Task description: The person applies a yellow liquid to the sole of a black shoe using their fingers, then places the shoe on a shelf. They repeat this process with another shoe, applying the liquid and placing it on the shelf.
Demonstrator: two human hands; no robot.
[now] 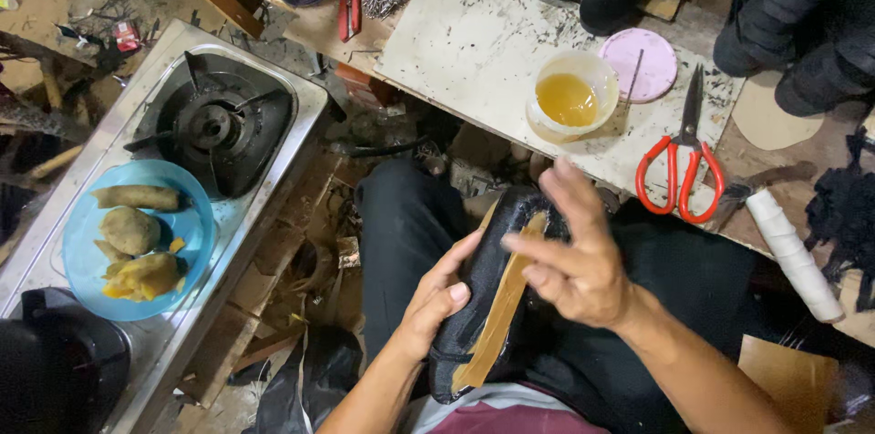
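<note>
A black shoe upper point(483, 306) with a tan insole strip point(499, 315) showing along its bottom lies on my lap, sole side up. My left hand point(436, 302) grips its left edge. Over its toe end my right hand point(574, 256) hovers with fingers spread, fingertips pointing left and touching or nearly touching the tan strip. Nothing is held in that hand.
A white board point(474, 42) ahead carries a cup of yellow glue point(570, 98), a pink lid point(638, 63) and red-handled scissors point(682, 160). A white thread roll point(791, 253) lies right. Left stands a gas stove point(219, 119) and a blue plate of food point(137, 238). Black shoes point(802, 24) rest top right.
</note>
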